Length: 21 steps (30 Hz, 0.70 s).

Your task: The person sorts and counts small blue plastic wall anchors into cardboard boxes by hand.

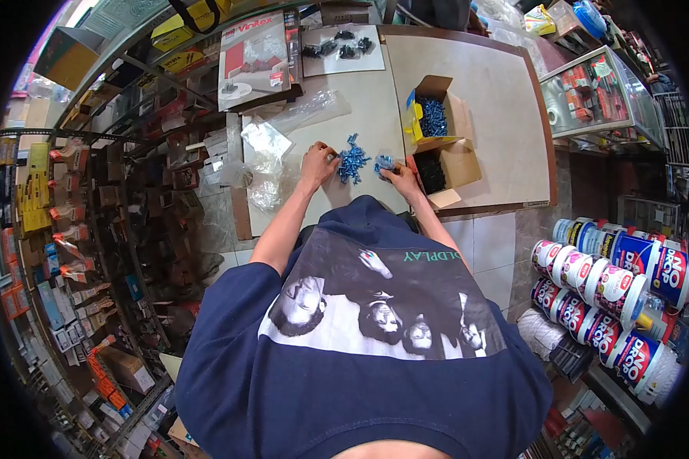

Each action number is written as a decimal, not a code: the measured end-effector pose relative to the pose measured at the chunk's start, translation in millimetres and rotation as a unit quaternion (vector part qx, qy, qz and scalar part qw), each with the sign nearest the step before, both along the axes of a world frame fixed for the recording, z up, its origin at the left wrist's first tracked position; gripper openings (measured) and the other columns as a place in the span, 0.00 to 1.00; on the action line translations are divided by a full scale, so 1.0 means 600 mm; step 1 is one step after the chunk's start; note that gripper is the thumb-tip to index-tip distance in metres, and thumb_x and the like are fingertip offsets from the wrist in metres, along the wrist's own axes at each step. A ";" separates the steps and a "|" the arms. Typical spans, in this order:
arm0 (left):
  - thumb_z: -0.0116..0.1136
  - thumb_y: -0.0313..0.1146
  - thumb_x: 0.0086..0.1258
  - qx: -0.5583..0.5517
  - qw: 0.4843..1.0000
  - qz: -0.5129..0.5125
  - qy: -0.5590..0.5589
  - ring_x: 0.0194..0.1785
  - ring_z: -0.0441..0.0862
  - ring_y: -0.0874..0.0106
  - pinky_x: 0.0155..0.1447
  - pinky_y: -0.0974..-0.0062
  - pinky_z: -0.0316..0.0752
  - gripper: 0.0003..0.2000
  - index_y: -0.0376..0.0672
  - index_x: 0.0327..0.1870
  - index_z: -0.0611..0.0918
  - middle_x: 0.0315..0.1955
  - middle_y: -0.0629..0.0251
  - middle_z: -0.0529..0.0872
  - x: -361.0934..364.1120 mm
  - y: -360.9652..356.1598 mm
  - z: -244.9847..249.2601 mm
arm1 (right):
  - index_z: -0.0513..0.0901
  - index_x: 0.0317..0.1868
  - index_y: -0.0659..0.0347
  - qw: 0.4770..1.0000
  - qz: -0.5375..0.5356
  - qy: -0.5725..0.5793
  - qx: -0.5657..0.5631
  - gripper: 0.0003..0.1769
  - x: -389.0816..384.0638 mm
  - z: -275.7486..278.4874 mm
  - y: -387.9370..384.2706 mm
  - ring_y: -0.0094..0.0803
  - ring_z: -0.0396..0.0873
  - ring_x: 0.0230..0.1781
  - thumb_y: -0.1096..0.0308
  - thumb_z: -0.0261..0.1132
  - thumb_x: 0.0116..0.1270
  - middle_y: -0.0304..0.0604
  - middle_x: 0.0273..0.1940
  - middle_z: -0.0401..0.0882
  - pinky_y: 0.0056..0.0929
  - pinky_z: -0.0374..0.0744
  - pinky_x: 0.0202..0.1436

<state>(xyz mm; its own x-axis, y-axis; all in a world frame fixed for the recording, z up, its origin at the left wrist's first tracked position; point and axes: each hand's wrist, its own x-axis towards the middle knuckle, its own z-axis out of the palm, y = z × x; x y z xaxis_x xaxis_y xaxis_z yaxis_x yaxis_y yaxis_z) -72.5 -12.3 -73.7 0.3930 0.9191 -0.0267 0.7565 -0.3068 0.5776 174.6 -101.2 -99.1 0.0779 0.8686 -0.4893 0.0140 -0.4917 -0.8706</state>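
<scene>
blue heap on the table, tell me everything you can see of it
The blue heap is many small, slender pieces, shiny and metallic-looking, too small to identify. They lie loose and jumbled on the pale tabletop, between the left hand and right hand. The left hand is at its edge; contact is unclear.

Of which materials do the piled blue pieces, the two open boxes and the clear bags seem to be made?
Blue pieces: perhaps plastic or coated metal; shiny highlights, but too small to settle.
Open boxes: apparently cardboard, matte brown inside, with folded flaps.
Clear bags: probably thin plastic film, glossy, see-through and crinkled.
</scene>
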 end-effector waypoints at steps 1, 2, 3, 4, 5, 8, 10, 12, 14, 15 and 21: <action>0.65 0.38 0.56 0.004 1.000 0.003 -0.001 0.48 0.78 0.57 0.53 0.64 0.74 0.10 0.42 0.35 0.85 0.43 0.54 0.80 0.001 -0.002 0.002 | 0.81 0.50 0.65 1.000 0.008 -0.021 0.000 0.20 0.003 -0.013 0.000 0.25 0.78 0.43 0.63 0.67 0.60 0.40 0.43 0.82 0.22 0.74 0.51; 0.64 0.38 0.57 0.008 1.000 0.006 -0.002 0.48 0.78 0.57 0.53 0.64 0.74 0.10 0.42 0.34 0.85 0.43 0.54 0.80 0.002 -0.002 0.005 | 0.81 0.50 0.64 0.999 0.016 -0.042 -0.001 0.22 0.006 -0.026 -0.001 0.26 0.78 0.45 0.59 0.67 0.59 0.41 0.43 0.83 0.23 0.72 0.53; 0.64 0.38 0.57 0.008 1.000 0.006 -0.002 0.48 0.78 0.57 0.53 0.64 0.74 0.10 0.42 0.34 0.85 0.43 0.54 0.80 0.001 -0.002 0.004 | 0.81 0.50 0.64 0.999 0.016 -0.042 0.000 0.22 0.006 -0.025 -0.001 0.26 0.78 0.45 0.59 0.67 0.59 0.41 0.43 0.83 0.23 0.72 0.53; 0.64 0.38 0.57 0.010 1.000 0.010 -0.003 0.49 0.78 0.57 0.53 0.64 0.74 0.10 0.43 0.34 0.85 0.42 0.54 0.80 -0.001 -0.001 0.004 | 0.81 0.50 0.64 0.999 0.013 -0.038 0.001 0.22 0.006 -0.024 -0.001 0.27 0.78 0.45 0.59 0.67 0.59 0.41 0.43 0.83 0.23 0.72 0.53; 0.65 0.37 0.57 0.012 1.000 0.015 -0.004 0.49 0.78 0.57 0.53 0.64 0.74 0.10 0.43 0.35 0.85 0.42 0.55 0.80 -0.004 -0.001 0.003 | 0.81 0.50 0.64 0.999 0.010 -0.034 0.001 0.23 0.005 -0.023 -0.002 0.27 0.78 0.45 0.58 0.67 0.59 0.41 0.43 0.82 0.24 0.72 0.53; 0.65 0.37 0.56 0.020 0.998 0.046 -0.046 0.49 0.77 0.59 0.53 0.64 0.73 0.08 0.45 0.34 0.86 0.42 0.58 0.80 -0.007 0.005 0.014 | 0.80 0.50 0.66 0.999 0.011 -0.041 0.007 0.19 0.006 -0.030 0.001 0.24 0.78 0.43 0.65 0.68 0.61 0.39 0.43 0.82 0.22 0.74 0.50; 0.65 0.36 0.56 0.043 0.995 0.034 -0.079 0.49 0.78 0.59 0.53 0.64 0.73 0.08 0.45 0.34 0.85 0.41 0.58 0.80 0.003 0.014 0.032 | 0.80 0.49 0.66 0.998 0.014 -0.065 0.007 0.19 0.009 -0.036 0.002 0.24 0.78 0.43 0.65 0.68 0.61 0.39 0.43 0.82 0.22 0.74 0.50; 0.66 0.36 0.55 0.083 0.987 -0.002 -0.135 0.47 0.78 0.60 0.52 0.66 0.74 0.09 0.43 0.34 0.85 0.40 0.58 0.81 0.021 0.025 0.044 | 0.81 0.49 0.66 0.996 0.020 -0.088 0.007 0.19 0.006 -0.027 0.002 0.24 0.77 0.43 0.64 0.68 0.61 0.39 0.42 0.82 0.22 0.73 0.51; 0.66 0.36 0.55 0.076 0.983 -0.027 -0.167 0.46 0.79 0.60 0.52 0.66 0.74 0.09 0.43 0.34 0.85 0.40 0.58 0.81 0.053 0.028 0.070 | 0.80 0.50 0.65 0.998 0.023 -0.065 -0.005 0.19 0.003 0.010 0.001 0.23 0.76 0.44 0.63 0.68 0.61 0.39 0.43 0.82 0.23 0.72 0.51; 0.66 0.36 0.56 0.069 0.976 -0.055 -0.199 0.46 0.79 0.60 0.51 0.67 0.74 0.09 0.43 0.34 0.85 0.39 0.58 0.81 0.072 0.028 0.087 | 0.80 0.50 0.65 0.998 0.023 -0.066 -0.005 0.19 0.003 0.011 0.001 0.23 0.76 0.44 0.63 0.68 0.61 0.39 0.43 0.82 0.23 0.72 0.51; 0.66 0.35 0.58 0.039 0.963 -0.193 -0.185 0.47 0.78 0.61 0.51 0.66 0.74 0.09 0.43 0.37 0.84 0.40 0.57 0.80 0.146 0.014 0.142 | 0.81 0.49 0.64 0.997 0.032 -0.064 0.042 0.20 0.006 -0.010 -0.004 0.27 0.77 0.44 0.60 0.66 0.60 0.42 0.42 0.83 0.25 0.72 0.51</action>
<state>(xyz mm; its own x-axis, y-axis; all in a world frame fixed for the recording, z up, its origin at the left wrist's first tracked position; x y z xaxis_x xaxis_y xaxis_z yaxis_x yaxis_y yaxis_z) 14.8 -4.0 11.7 0.6751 0.6960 0.2445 0.3238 -0.5774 0.7495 178.4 -103.9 -105.2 0.0772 0.9111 -0.4050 0.1563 -0.4122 -0.8976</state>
